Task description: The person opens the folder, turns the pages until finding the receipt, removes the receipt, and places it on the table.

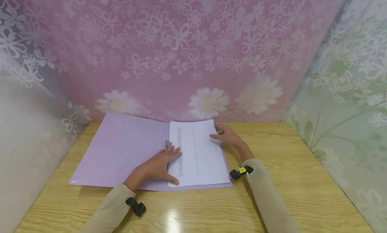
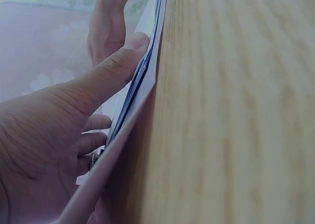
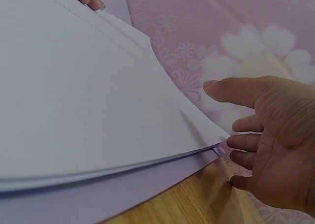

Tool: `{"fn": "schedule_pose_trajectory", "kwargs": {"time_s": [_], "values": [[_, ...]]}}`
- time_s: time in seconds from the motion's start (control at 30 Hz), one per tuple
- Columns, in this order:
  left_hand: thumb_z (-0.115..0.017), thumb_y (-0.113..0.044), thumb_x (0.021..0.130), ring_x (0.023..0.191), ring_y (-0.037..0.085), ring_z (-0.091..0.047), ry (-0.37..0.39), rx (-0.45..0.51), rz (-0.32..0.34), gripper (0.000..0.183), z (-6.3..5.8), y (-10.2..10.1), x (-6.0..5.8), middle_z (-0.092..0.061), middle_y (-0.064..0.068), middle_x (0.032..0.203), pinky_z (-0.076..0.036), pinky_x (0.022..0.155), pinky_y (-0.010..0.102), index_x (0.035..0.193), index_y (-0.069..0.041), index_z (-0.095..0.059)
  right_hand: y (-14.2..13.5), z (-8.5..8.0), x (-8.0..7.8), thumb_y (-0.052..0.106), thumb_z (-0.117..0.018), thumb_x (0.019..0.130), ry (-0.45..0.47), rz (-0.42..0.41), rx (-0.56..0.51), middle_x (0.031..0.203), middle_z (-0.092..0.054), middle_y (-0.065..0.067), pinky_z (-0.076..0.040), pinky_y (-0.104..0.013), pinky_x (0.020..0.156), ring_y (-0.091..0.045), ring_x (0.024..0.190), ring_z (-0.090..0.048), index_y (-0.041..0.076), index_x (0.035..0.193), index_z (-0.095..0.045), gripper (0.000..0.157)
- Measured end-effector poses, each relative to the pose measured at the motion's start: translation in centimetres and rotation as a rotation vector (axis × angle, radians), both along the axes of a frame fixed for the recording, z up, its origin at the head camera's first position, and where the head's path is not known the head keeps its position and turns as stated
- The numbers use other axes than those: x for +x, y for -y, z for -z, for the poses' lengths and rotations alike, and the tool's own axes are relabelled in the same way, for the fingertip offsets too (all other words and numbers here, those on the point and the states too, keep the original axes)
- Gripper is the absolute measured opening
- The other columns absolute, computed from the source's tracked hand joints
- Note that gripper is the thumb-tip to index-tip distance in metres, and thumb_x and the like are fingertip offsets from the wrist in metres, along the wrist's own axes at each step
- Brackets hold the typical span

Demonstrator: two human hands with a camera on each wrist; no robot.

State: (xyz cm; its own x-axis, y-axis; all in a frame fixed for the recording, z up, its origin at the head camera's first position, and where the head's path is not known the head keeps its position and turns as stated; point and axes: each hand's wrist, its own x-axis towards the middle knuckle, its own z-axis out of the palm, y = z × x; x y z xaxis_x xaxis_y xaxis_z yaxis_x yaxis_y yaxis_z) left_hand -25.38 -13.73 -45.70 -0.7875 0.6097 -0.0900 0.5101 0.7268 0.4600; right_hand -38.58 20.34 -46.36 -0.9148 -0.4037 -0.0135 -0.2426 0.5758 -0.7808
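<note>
A lilac folder [image 1: 127, 145] lies spread open on the table, with a stack of printed white paper [image 1: 208, 152] on its right side. At the fold sits a metal clip [image 1: 168, 144], partly behind the left fingers. My left hand [image 1: 160, 162] rests on the left edge of the stack, fingers spread and thumb near the lower corner; in the left wrist view its thumb [image 2: 133, 44] lies on the sheets' edge. At the upper right corner of the stack is my right hand [image 1: 228, 135]. In the right wrist view its straight, parted fingers [image 3: 243, 143] are beside the paper's corner.
The folder lies on a wood-grain table [image 1: 272, 142]. Behind the table hangs a pink flowered curtain [image 1: 181, 75], and a pale flowered one [image 1: 347, 108] stands at the right. A black wrist camera [image 1: 136, 206] is strapped to the left sleeve, another [image 1: 241, 172] to the right.
</note>
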Motion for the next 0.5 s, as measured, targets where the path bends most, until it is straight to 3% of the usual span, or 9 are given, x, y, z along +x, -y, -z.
{"fn": "schedule_pose_trajectory", "kwargs": {"time_s": [0.5], "values": [[-0.086,-0.061,0.072,0.159,0.035,-0.015,0.014,-0.055,-0.010,0.113,-0.80,-0.21,0.26,-0.023,0.009,0.169,-0.010,0.129,0.055,0.159,-0.010,-0.035,0.63,-0.16,-0.02,0.033,-0.072,0.097,-0.005,0.013,0.022,0.170,-0.020,-0.014,-0.030,-0.057,0.122,-0.041,0.155,-0.024,0.007,0.163,-0.023,0.086]]}}
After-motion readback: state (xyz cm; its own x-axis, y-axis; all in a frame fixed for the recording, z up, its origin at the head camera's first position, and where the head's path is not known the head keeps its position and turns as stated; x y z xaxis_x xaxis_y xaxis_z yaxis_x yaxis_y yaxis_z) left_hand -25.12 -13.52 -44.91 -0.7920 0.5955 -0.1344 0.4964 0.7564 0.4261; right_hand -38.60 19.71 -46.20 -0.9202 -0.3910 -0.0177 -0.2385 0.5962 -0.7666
